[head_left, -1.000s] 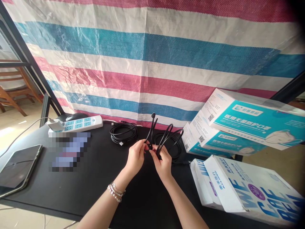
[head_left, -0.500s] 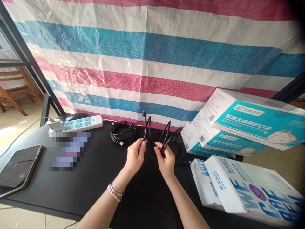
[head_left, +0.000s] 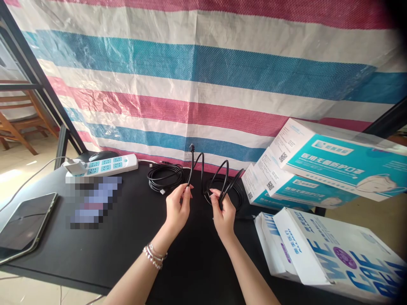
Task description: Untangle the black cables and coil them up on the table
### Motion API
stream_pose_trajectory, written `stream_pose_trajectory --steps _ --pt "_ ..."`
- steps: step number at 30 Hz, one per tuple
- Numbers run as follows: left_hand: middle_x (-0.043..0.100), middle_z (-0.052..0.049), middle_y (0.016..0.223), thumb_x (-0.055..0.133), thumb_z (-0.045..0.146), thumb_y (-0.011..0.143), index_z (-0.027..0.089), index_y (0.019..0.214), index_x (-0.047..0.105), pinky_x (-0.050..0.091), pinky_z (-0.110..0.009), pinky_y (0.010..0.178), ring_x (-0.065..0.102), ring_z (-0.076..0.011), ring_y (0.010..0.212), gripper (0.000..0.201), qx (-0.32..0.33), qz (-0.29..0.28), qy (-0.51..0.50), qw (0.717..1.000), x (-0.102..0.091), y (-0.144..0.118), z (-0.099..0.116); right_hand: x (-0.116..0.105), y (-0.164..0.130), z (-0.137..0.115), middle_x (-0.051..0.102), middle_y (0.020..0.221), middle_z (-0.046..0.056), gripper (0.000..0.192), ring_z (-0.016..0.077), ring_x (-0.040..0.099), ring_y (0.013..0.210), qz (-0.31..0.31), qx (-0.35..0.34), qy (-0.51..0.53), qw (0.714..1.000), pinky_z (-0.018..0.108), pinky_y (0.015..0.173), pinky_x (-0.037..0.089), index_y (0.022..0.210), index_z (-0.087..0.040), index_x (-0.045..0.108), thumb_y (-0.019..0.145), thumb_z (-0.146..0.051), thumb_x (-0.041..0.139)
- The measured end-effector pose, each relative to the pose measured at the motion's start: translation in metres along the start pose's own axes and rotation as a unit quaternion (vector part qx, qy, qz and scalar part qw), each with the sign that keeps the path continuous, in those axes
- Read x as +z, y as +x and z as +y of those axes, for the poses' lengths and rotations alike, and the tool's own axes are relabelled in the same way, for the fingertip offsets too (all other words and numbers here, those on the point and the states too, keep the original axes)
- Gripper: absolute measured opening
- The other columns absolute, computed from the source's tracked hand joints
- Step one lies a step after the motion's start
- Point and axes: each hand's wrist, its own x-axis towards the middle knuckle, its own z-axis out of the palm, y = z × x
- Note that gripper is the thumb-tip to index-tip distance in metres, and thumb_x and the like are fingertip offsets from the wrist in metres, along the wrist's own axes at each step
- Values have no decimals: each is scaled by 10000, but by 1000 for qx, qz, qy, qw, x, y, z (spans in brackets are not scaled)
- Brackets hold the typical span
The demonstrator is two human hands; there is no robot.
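Note:
A black cable [head_left: 202,169] runs in loose loops between my two hands above the dark table. My left hand [head_left: 178,207] pinches it near one end, and the plug [head_left: 191,148] points up from my fingers. Several loops are gathered in the closed fingers of my right hand [head_left: 223,214]. Behind the right hand, more black coils [head_left: 240,195] lie on the table; whether they belong to the same cable I cannot tell. Left of my left hand rests a separate coiled black cable [head_left: 162,177] with a light-coloured connector.
A white power strip [head_left: 129,162] with a charger plugged in stands at the back left. A tablet [head_left: 27,226] lies at the table's left edge. Stacked mask boxes [head_left: 299,178] and white cartons [head_left: 318,245] fill the right side. A striped sheet [head_left: 190,93] hangs behind.
My hands have moved slightly apart, left hand to the left and right hand to the right. The cable loops between them have spread wider.

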Motion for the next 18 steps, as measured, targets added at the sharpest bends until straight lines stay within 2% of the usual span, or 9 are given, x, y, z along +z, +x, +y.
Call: stream_pose_trajectory --steps 4,11,18 --pt "555 -10 635 410 299 879 143 882 589 431 -208 549 523 -98 550 237 0 22 -2 1000 -1 0 0 -1 0 1 640 876 71 190 185 628 777 3 11 4 1000 331 722 505 966 -180 614 879 -245 457" --pt "567 -19 666 411 283 880 143 886 584 451 -223 589 542 -108 591 223 28 55 5 998 -3 0 0 -2 2 -1 639 851 67 194 181 604 756 14 -12 -13 1000 330 700 493 974 -189 610 884 -235 444" --pt "573 -19 669 405 291 881 150 893 582 453 -228 594 543 -110 592 227 29 67 3 997 -3 0 -2 -1 3 -1 619 791 50 168 171 572 711 12 -39 -38 998 331 696 483 963 -191 620 862 -227 491"
